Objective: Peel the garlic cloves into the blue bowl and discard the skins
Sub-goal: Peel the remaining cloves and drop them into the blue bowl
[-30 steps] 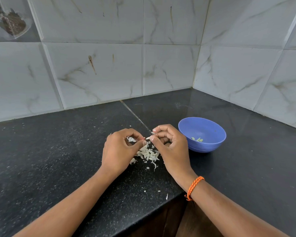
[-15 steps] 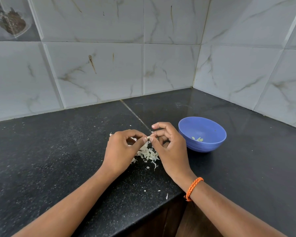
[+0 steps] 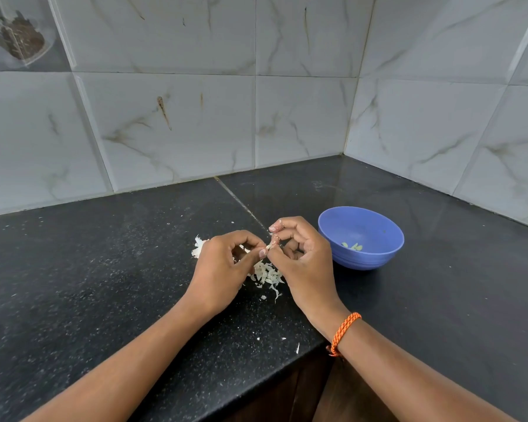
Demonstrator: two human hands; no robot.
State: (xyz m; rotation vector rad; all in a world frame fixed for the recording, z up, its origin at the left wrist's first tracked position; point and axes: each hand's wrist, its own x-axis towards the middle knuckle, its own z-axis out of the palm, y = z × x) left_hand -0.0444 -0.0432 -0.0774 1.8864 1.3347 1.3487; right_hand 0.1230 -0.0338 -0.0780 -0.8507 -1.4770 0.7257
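My left hand (image 3: 223, 266) and my right hand (image 3: 302, 260) meet above the black counter, fingertips together, both pinching a small garlic clove (image 3: 269, 247) that is mostly hidden by the fingers. Under and between the hands lies a pile of white garlic skins (image 3: 267, 274), with more skins (image 3: 197, 248) showing left of my left hand. The blue bowl (image 3: 375, 257) stands just right of my right hand and holds a few peeled cloves (image 3: 352, 246).
The black granite counter (image 3: 89, 284) runs into a tiled wall corner at the back. Its front edge (image 3: 299, 354) cuts inward below my right wrist, with small skin scraps near it. A clear container (image 3: 16, 35) hangs at the top left.
Both hands have stayed in place over the skin pile; the fingers have shifted slightly on the clove. The bowl has not moved.
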